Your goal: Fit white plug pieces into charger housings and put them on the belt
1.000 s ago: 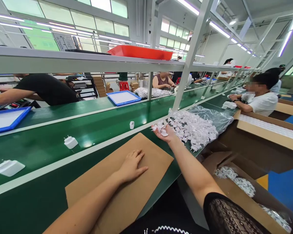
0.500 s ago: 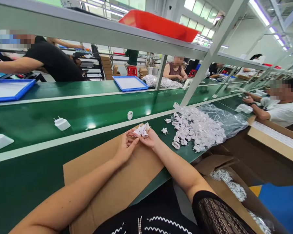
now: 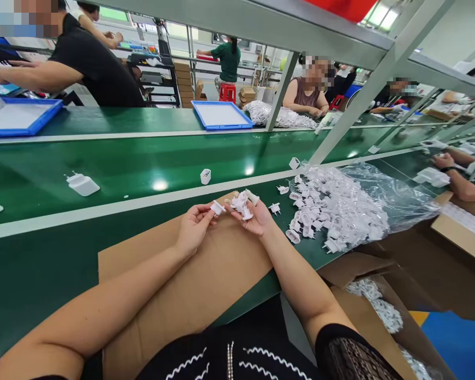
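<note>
My left hand [image 3: 196, 226] pinches one small white plug piece [image 3: 217, 208] between thumb and fingers, over the cardboard sheet [image 3: 190, 285]. Just to its right, my right hand [image 3: 257, 217] cups several white plug pieces [image 3: 242, 202] in its palm and fingers. The two hands are close but apart. To the right of my right hand, a loose plug piece [image 3: 274, 209] lies on the green table, beside a large pile of white plug pieces [image 3: 328, 206] spilling from a clear plastic bag [image 3: 396, 190].
White housings [image 3: 83, 183] [image 3: 206, 176] lie on the green belt [image 3: 31, 174] beyond a pale rail. A slanted metal post [image 3: 352, 95] rises behind the pile. Open cardboard boxes [image 3: 411, 279] stand at lower right. Co-workers sit across the line and at far right.
My left hand has drawn away from my right hand with one plug piece in its fingers. The view has shifted, and the housings on the belt appear farther left.
</note>
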Demonstrator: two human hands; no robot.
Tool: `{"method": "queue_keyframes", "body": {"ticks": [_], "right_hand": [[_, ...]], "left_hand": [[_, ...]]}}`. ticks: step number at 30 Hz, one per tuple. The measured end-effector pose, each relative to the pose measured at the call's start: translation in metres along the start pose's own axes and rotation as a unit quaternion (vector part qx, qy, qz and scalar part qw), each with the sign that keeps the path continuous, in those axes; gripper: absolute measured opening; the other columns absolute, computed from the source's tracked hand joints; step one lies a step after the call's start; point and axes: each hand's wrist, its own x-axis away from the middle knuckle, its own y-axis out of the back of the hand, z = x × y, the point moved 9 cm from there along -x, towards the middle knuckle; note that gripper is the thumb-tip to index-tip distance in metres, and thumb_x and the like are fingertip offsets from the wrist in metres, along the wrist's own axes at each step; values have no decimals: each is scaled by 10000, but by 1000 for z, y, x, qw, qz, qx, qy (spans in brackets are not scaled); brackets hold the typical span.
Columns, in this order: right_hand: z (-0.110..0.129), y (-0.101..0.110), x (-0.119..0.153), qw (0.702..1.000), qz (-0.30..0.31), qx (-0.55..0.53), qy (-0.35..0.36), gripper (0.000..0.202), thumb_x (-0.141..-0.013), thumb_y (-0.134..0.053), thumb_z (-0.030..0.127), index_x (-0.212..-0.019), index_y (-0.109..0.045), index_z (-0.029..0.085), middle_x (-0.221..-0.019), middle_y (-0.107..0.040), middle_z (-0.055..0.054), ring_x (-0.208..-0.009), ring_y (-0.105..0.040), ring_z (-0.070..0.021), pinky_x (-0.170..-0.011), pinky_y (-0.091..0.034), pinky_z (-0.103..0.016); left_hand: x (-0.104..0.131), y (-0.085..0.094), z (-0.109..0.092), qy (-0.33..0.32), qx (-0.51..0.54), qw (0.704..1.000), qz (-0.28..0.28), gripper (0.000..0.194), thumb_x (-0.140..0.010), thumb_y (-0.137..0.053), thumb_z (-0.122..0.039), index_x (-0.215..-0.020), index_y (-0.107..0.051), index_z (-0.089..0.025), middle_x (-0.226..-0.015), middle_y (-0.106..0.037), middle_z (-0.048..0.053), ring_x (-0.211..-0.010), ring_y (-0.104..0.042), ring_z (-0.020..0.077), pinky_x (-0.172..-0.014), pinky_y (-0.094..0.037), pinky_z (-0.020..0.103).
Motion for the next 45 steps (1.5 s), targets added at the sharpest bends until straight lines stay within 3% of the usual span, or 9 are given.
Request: {"method": "queue_keyframes", "body": {"ticks": [4, 10, 12, 16, 21, 29, 35, 41, 45], "right_hand": [[7, 2, 5, 1000, -12, 2, 21, 348, -1058, -312, 391, -948, -571, 186, -891, -733, -90, -899, -761, -232, -708, -663, -382], [14, 15, 4, 947, -103, 270, 143, 241, -762, -737, 283, -951, -607, 211, -880, -687, -7, -643, -626, -127, -445, -409, -179], [22, 4, 12, 867, -106, 431, 226, 251, -728, -712, 232, -971, -648, 215, -879, -642, 7, -646, -563, -115, -515, -414, -205], [17, -29, 32, 634, -92, 703, 309, 300, -726, -645, 142, -1007, -716, 220, -991, -571, -20, -784, -544, -144, -669, -430, -256], [11, -39, 40, 525, -116, 792, 290, 456, -779, -652, 154, -1220, -700, 257, -1092, -567, -50, -880, -559, -178, -649, -390, -259], [23, -28, 37, 528, -165, 785, 279, 296, -750, -662, 170, -1029, -715, 255, -1085, -585, -23, -837, -572, -165, -594, -342, -256], [18, -15, 26, 545, -179, 796, 194, 355, -775, -664, 254, -1127, -704, 277, -1131, -609, -20, -887, -618, -186, -602, -366, -267], [18, -10, 26, 489, -183, 841, 144, 376, -764, -672, 242, -1135, -728, 279, -1183, -619, -66, -980, -641, -250, -668, -432, -302], [25, -4, 26, 544, -192, 802, 153, 332, -722, -684, 217, -1046, -741, 264, -1192, -623, -65, -1004, -637, -256, -738, -479, -326]], "left_hand": [[-6, 9, -4, 2, -23, 999, -28, 519, -695, -865, -537, -988, -673, -154, -1006, -751, 100, -857, -715, 191, -649, -579, 265], [-4, 8, 2, 31, -107, 994, -8, 546, -735, -806, -581, -1055, -643, -169, -1090, -737, 123, -918, -725, 248, -595, -577, 285], [-4, 7, 0, 8, -165, 986, 10, 484, -779, -759, -568, -1048, -666, -177, -1058, -739, 115, -922, -707, 247, -587, -565, 283], [-6, -5, -20, -93, -307, 944, 76, 261, -881, -639, -426, -1001, -721, -209, -977, -744, 80, -834, -683, 216, -704, -568, 335], [-7, -23, -40, -150, -400, 893, 142, 217, -915, -578, -357, -988, -742, -237, -930, -752, 63, -813, -679, 230, -759, -549, 371], [-20, -34, -52, -141, -365, 908, 150, 288, -870, -667, -455, -1043, -732, -234, -971, -752, 62, -840, -679, 226, -821, -563, 371], [-104, 53, -84, -137, -546, 823, -76, 588, -730, -696, -294, -1303, -629, -178, -1493, -534, 185, -1413, -409, 445, -1162, -338, 628], [-152, 80, -59, -67, -593, 802, 27, 448, -657, -689, -295, -1090, -718, -182, -1245, -694, 179, -1247, -587, 404, -1100, -443, 549], [-140, 80, -67, -76, -582, 809, 8, 365, -681, -716, -310, -1023, -745, -185, -1105, -682, 150, -1153, -616, 361, -1084, -464, 487]]}}
